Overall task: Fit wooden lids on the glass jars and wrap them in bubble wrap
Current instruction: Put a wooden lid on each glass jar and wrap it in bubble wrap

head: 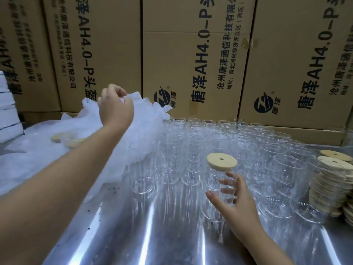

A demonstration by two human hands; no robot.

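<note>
Judged step: one capped jar is ready for wrapping. The bubble wrap heap (38, 161) lies under and beyond the left hand (114, 108), whose curled fingers pinch a sheet. The uncapped jars (210, 134) stand beyond the right hand (235, 199), which curls round the lidded jar (219, 180). Next move: free one sheet and bring the jar to it. Whether a single sheet is pinched is unclear. The lid stack (328, 180), right of that hand, is cut off.

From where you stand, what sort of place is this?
Probably a warehouse packing bench: cardboard cartons stacked behind, rows of empty glass jars on a steel table, and bubble wrap.
</note>
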